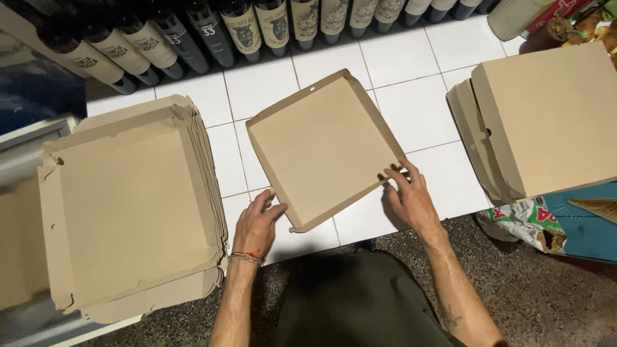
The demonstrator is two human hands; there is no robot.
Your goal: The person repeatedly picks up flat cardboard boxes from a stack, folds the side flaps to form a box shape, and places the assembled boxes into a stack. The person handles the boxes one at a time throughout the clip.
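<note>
a shallow square tray of plain brown cardboard (324, 144) lies turned like a diamond on the white tiled counter (418, 109), between a stack of flat unfolded box blanks (128, 193) to the left and a pile of closed boxes (546, 122) to the right. its low walls stand up all round, with a small hole near the far corner and a loose flap at the near corner. the left hand (257, 225) rests open at the near-left wall, fingers touching the edge. the right hand (408, 196) has its fingertips curled on the near-right wall, gripping nothing closed. dark bottles (244, 29) line the back.
</note>
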